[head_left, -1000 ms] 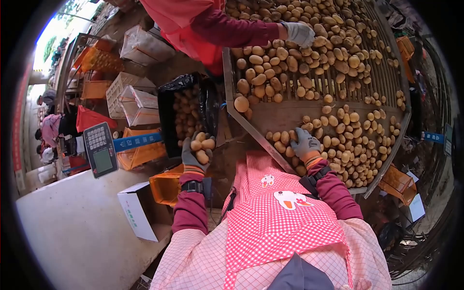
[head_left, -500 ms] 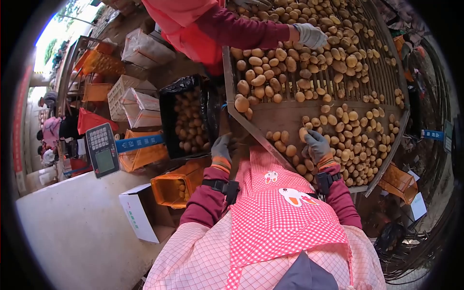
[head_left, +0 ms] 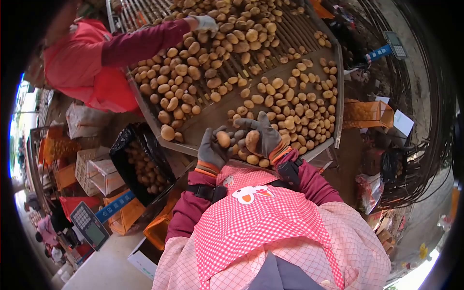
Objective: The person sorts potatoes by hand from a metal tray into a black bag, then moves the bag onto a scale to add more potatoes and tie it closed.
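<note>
My left hand [head_left: 210,149], in a grey glove with an orange cuff, is closed on a potato [head_left: 223,139] at the near edge of the sorting table [head_left: 205,126]. Close beside it, my gloved right hand [head_left: 268,137] grips another potato [head_left: 252,140], palm turned inward. The fingers of both hands nearly meet, and they partly hide some potatoes lying between and below them. Loose potatoes [head_left: 296,114] cover the board to the right of my hands.
Across the table a co-worker's gloved hand [head_left: 206,24] reaches over potatoes on the slats [head_left: 271,63]. To the left stand a black-lined crate of potatoes [head_left: 145,169], a scale display [head_left: 90,225] and an orange basket [head_left: 157,231]. An orange mesh bag [head_left: 363,115] is at right.
The view has turned. My left hand has come from beside the table to its near edge and now holds a potato. My right hand has drawn in next to it.
</note>
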The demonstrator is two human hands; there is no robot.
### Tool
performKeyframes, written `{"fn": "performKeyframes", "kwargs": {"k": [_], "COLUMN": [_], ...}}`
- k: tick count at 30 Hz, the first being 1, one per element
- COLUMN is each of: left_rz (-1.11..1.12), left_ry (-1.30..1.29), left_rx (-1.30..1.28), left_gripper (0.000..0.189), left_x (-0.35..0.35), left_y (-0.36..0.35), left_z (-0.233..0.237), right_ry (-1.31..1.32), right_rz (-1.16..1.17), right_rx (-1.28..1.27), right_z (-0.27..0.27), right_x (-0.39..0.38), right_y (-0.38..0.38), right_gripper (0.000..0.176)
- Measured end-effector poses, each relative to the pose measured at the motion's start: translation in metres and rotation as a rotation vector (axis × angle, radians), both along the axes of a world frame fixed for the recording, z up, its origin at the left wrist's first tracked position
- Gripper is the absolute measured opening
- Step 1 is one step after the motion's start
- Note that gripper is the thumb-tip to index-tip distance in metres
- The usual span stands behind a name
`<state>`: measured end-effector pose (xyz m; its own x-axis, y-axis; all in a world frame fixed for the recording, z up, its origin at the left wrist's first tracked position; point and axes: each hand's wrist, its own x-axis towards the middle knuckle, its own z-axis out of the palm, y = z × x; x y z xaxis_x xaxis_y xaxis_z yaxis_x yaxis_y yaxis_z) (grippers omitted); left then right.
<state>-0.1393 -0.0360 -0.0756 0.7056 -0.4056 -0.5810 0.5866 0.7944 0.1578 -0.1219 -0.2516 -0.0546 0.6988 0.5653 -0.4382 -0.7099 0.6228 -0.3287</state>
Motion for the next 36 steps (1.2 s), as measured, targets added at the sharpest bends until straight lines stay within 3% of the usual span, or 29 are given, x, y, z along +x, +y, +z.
{"fn": "performKeyframes", "kwargs": {"k": [3,4,6,9,13,18,19,22,23,25,27,29,32,36], "left_rz": [-0.087,-0.109,-0.049,-0.043,-0.126,-0.174,-0.178,-0.227,-0.238,-0.29,-0.266,-0.185,-0.147,-0.138], "left_ry": [0.016,0.013,0.012,0.004,-0.078,-0.156,-0.158,-0.226,-0.226,-0.473,-0.436,-0.346,-0.186,-0.517], "left_rx": [-0.04,-0.039,0.002,0.123,0.018,-0.07,-0.065,0.155,0.155,0.179,0.169,0.259,0.723,1.456], "left_gripper": [0.046,0.046,0.046,0.048,0.056,0.065,0.065,0.069,0.069,0.068,0.066,0.065,0.057,0.038], "left_x": [0.002,0.002,0.004,0.011,0.022,0.03,0.032,0.034,0.034,0.033,0.036,0.041,0.049,0.035], "left_y": [0.022,0.025,0.024,0.008,-0.023,-0.06,-0.066,-0.084,-0.087,-0.091,-0.085,-0.072,-0.037,0.036], "left_z": [-0.041,-0.039,-0.031,-0.002,0.016,0.03,0.034,0.049,0.05,0.052,0.054,0.054,0.02,-0.073], "right_ry": [0.033,0.029,-0.07,-0.179,-0.221,-0.12,-0.121,-0.208,-0.203,-0.234,-0.275,-0.08,-0.024,-0.051], "right_rz": [-0.137,-0.158,-0.305,-0.27,-0.287,-0.267,-0.272,-0.148,-0.158,-0.199,-0.247,-0.379,-0.45,-0.491], "right_rx": [0.084,0.085,0.123,-0.005,-0.131,-0.148,-0.143,-0.489,-0.489,-0.4,-0.271,-0.006,0.079,0.104], "right_z": [-0.002,0.001,0.008,-0.006,0.002,-0.011,-0.01,-0.004,-0.001,0.003,-0.016,-0.004,-0.001,-0.007], "right_x": [-0.002,-0.004,-0.008,-0.01,-0.008,-0.004,-0.002,-0.002,-0.002,-0.003,-0.005,-0.005,-0.003,-0.004], "right_y": [-0.023,-0.028,-0.038,-0.06,-0.071,-0.083,-0.082,-0.078,-0.076,-0.075,-0.083,-0.088,-0.099,-0.114], "right_gripper": [0.069,0.069,0.049,0.053,0.055,0.025,0.025,0.033,0.033,0.041,0.051,0.058,0.062,0.064]}}
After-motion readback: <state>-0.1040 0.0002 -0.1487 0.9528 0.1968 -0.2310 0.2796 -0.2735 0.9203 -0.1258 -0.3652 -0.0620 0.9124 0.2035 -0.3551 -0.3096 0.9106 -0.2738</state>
